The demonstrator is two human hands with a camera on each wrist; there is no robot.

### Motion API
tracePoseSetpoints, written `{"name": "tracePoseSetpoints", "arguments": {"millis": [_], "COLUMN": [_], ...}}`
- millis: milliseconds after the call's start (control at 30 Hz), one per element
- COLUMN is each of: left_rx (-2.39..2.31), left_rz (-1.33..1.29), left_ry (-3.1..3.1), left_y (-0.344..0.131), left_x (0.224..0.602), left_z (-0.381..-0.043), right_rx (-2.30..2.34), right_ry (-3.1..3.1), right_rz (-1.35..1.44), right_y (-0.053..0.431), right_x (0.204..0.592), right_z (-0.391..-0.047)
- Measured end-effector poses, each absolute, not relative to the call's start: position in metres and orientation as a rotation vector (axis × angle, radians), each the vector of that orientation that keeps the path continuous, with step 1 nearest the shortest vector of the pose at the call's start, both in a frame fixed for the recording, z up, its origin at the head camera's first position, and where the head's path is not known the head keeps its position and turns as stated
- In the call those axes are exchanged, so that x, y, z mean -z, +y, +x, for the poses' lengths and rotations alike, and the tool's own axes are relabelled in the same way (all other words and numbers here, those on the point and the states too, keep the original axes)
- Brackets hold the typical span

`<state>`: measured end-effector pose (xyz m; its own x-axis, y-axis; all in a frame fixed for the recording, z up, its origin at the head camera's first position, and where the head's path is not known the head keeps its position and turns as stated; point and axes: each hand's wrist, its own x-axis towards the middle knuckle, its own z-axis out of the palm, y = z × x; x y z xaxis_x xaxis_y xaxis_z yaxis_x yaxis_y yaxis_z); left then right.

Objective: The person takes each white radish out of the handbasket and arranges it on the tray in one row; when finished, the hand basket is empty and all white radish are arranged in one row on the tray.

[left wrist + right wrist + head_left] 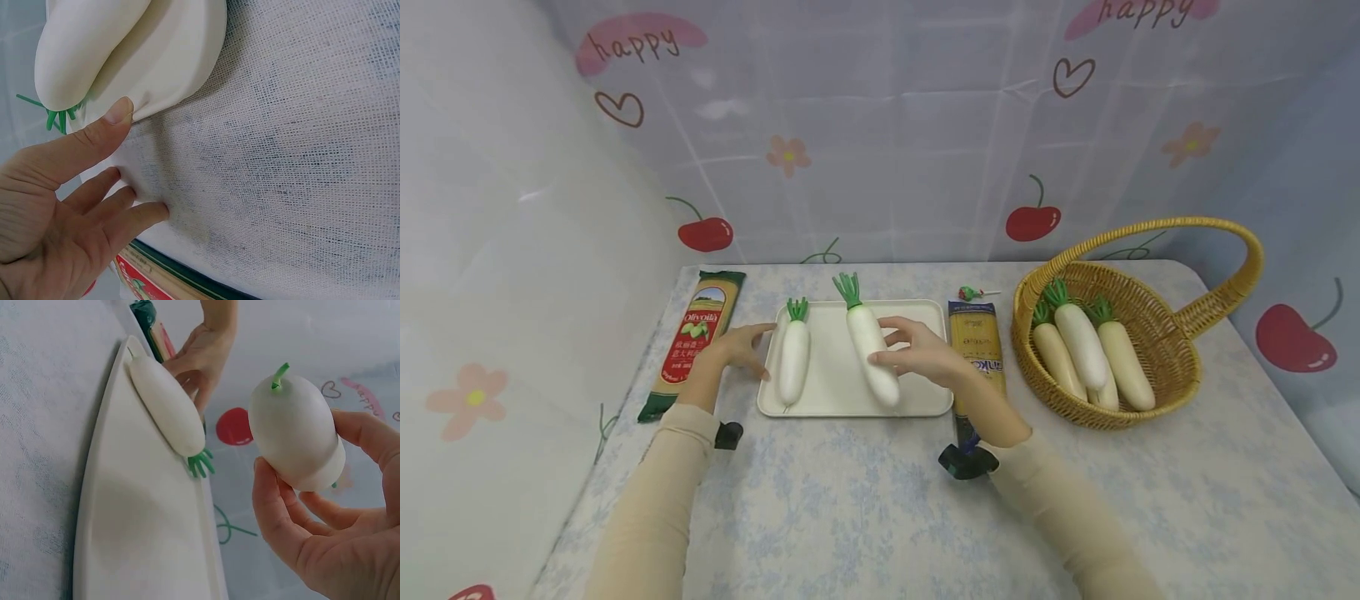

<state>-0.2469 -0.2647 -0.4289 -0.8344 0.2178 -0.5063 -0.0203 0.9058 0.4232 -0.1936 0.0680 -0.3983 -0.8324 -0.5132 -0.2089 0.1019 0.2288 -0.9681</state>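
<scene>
My right hand (917, 352) grips a white radish (871, 358) with green leaf stubs, thumb on one side and fingers on the other. The right wrist view shows this radish (294, 431) end-on, held up off the white tray (144, 550). A second white radish (793, 362) lies lengthwise at the left end of the tray (835, 407). Beside that end is my left hand (739, 348), fingers loosely bent and holding nothing. In the left wrist view its thumb (94, 140) is at the tray's rim, and the other fingers are over the cloth.
A red and green pasta packet (692, 346) lies left of the tray, a yellow pasta packet (977, 342) to its right. Behind the latter is a lollipop (970, 293). On the right, a wicker basket (1180, 375) with a tall handle holds several white radishes (1123, 362).
</scene>
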Motion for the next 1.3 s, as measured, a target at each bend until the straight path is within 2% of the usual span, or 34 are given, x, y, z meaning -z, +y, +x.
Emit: {"name": "tracePoseSetpoints", "arguments": {"millis": [600, 1300], "left_rx": [-0.558, -0.570], "left_rz": [0.139, 0.157], "left_ry": [2.508, 2.506], "left_y": [-0.263, -0.264], "left_x": [0.428, 0.428], "left_z": [-0.246, -0.246], "right_rx": [1.682, 1.641], "right_ry": [1.969, 1.968], "right_rz": [-0.065, 0.111], "right_y": [0.023, -0.012], "right_x": [0.428, 0.451], "right_z": [-0.205, -0.213]}}
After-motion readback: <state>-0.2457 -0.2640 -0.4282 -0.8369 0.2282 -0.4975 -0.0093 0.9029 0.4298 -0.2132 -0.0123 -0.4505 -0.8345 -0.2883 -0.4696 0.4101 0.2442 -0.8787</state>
